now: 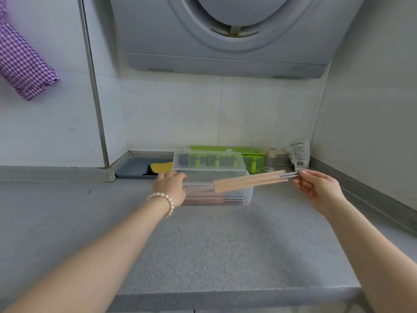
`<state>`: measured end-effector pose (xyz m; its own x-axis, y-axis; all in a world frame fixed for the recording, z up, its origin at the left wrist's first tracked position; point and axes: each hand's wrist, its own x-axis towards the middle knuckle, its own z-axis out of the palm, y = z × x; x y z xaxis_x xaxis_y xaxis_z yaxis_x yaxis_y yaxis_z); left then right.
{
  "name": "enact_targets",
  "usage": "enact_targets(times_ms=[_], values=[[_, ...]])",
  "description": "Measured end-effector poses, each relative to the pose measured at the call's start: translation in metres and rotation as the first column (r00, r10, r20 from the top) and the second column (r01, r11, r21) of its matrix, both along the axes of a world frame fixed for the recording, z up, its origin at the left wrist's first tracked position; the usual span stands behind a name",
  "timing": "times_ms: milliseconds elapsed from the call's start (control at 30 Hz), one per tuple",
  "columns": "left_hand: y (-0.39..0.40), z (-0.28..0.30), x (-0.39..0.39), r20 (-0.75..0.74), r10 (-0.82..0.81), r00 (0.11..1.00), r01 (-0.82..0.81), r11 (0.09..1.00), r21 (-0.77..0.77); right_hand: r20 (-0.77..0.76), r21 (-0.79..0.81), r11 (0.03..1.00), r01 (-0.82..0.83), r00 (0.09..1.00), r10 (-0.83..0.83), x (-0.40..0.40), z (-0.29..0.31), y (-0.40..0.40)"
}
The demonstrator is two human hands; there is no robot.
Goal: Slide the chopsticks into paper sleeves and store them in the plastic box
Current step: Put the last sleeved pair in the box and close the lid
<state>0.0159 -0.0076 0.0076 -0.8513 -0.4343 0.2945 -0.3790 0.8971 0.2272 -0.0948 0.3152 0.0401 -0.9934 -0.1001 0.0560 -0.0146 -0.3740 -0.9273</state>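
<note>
A clear plastic box (248, 195) stands on the grey counter with its lid (208, 162) tipped up at the back. Inside lie several sleeved chopsticks (216, 198). My left hand (170, 187) holds the box's left end, fingers curled over its rim. My right hand (316, 188) pinches the metal-tipped ends of a sleeved chopstick pair (248, 181), which slants over the box's right rim, its left end lowered into the box.
Behind the box sit a green holder (252, 154), a small jar (270, 158) and a white packet (297, 154). A grey tray (135, 169) with a yellow cloth (161, 167) lies back left. A range hood (225, 41) hangs overhead; purple checked fabric (22, 64) hangs at left.
</note>
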Motion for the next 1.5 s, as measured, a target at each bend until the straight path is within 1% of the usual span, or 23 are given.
enact_targets(times_ms=[67,133,200,300,400,467,500,533,567,600,633,667,700,733,767,800,900,933,1067,1167,1300,1433,1500], values=[[-0.006,-0.013,-0.009,0.051,0.004,0.999,-0.002,0.999,-0.036,0.03,-0.057,0.995,0.085,0.996,-0.083,-0.012,0.002,-0.003],[-0.011,-0.023,-0.017,0.078,-0.009,0.997,0.008,1.0,0.013,0.052,-0.046,0.986,0.158,0.986,-0.156,-0.022,0.002,-0.019],[-0.013,-0.031,-0.022,0.053,-0.03,0.998,0.026,0.997,0.071,0.042,0.044,0.976,0.214,0.976,-0.215,-0.031,0.001,-0.045],[-0.013,-0.037,-0.022,0.003,-0.055,0.998,0.055,0.994,0.097,-0.017,0.223,0.944,0.245,0.969,-0.247,-0.042,-0.006,-0.093],[-0.016,-0.037,-0.019,0.0,-0.078,0.997,0.078,0.989,0.129,-0.018,0.351,0.919,0.18,0.983,-0.185,-0.049,-0.017,-0.13],[-0.017,-0.036,-0.018,0.011,-0.09,0.996,0.088,0.988,0.128,-0.003,0.474,0.871,0.131,0.989,-0.147,-0.051,-0.02,-0.147],[-0.018,-0.036,-0.018,0.02,-0.093,0.995,0.09,0.989,0.12,-0.015,0.561,0.819,0.12,0.991,-0.134,-0.051,-0.021,-0.153],[-0.018,-0.037,-0.018,0.029,-0.096,0.995,0.092,0.99,0.11,-0.048,0.673,0.73,0.121,0.992,-0.12,-0.052,-0.023,-0.157],[-0.018,-0.037,-0.017,0.036,-0.098,0.995,0.093,0.99,0.102,-0.105,0.786,0.6,0.148,0.989,-0.106,-0.052,-0.025,-0.159],[-0.017,-0.038,-0.017,0.038,-0.098,0.994,0.094,0.991,0.098,-0.171,0.878,0.44,0.189,0.982,-0.08,-0.05,-0.027,-0.159],[-0.017,-0.038,-0.017,0.035,-0.099,0.994,0.095,0.991,0.097,-0.251,0.929,0.272,0.252,0.967,-0.038,-0.048,-0.03,-0.158],[-0.017,-0.037,-0.017,0.03,-0.1,0.995,0.096,0.99,0.098,-0.315,0.942,0.13,0.309,0.949,0.026,-0.047,-0.035,-0.156],[-0.017,-0.037,-0.018,0.02,-0.101,0.995,0.098,0.99,0.099,-0.356,0.935,0.037,0.354,0.931,0.085,-0.045,-0.039,-0.153],[-0.017,-0.037,-0.018,0.007,-0.103,0.995,0.101,0.99,0.1,-0.38,0.923,-0.006,0.384,0.916,0.13,-0.043,-0.043,-0.151],[-0.017,-0.037,-0.017,-0.009,-0.106,0.994,0.106,0.989,0.099,-0.392,0.917,-0.005,0.399,0.904,0.167,-0.042,-0.046,-0.148],[-0.018,-0.037,-0.016,-0.024,-0.109,0.994,0.111,0.989,0.101,-0.403,0.914,0.038,0.404,0.892,0.204,-0.04,-0.049,-0.144],[-0.018,-0.035,-0.014,-0.063,-0.114,0.991,0.119,0.989,0.087,-0.441,0.885,0.279,0.373,0.864,0.244,-0.036,-0.06,-0.129],[-0.018,-0.032,-0.014,-0.08,-0.109,0.991,0.117,0.989,0.096,-0.447,0.874,0.325,0.361,0.86,0.245,-0.033,-0.062,-0.124],[-0.017,-0.016,-0.011,-0.134,-0.039,0.99,0.06,0.986,0.157,-0.444,0.874,0.344,0.344,0.852,0.276,-0.023,-0.063,-0.113],[-0.014,-0.005,0.004,-0.101,-0.034,0.994,0.052,0.982,0.18,-0.48,0.853,0.371,0.367,0.83,0.282,-0.013,-0.055,-0.103],[-0.01,-0.001,0.037,-0.067,-0.059,0.996,0.069,0.985,0.157,-0.528,0.839,0.352,0.414,0.773,0.351,0.01,-0.053,-0.087],[-0.007,0.005,0.07,0.008,-0.092,0.996,0.09,0.99,0.107,-0.554,0.829,0.362,0.427,0.717,0.424,0.039,-0.052,-0.071],[-0.005,0.01,0.083,0.061,-0.111,0.992,0.105,0.99,0.091,-0.53,0.847,0.329,0.417,0.708,0.467,0.051,-0.048,-0.063]])
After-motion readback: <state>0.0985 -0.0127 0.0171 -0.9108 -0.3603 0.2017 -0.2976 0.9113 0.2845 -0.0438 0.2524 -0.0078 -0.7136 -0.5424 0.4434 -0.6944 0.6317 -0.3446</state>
